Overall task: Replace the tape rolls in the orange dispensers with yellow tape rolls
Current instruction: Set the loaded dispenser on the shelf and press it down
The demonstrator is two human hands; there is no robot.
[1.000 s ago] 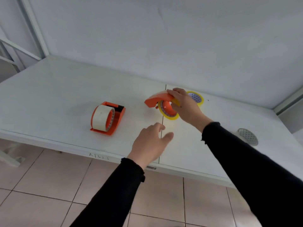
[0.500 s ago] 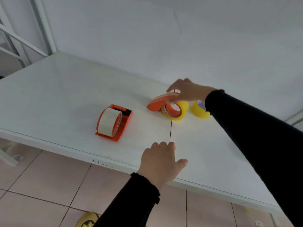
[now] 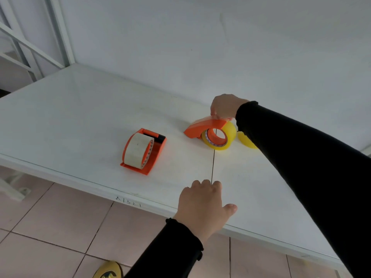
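Two orange dispensers are on the white table. The left dispenser lies on its side and carries a whitish tape roll. The right dispenser carries a yellow tape roll; my right hand grips its top from behind. A second yellow roll lies just right of it, half hidden by my right sleeve. My left hand rests palm down at the table's front edge, fingers apart, holding nothing.
A dark seam runs across the tabletop toward my left hand. A white wall stands behind the table, with a white metal frame at the far left. Tiled floor and a yellow slipper lie below the front edge.
My right hand set the yellow-roll dispenser down on the table and now holds its top. My left hand dropped back to the table's front edge. The view shifted slightly left.
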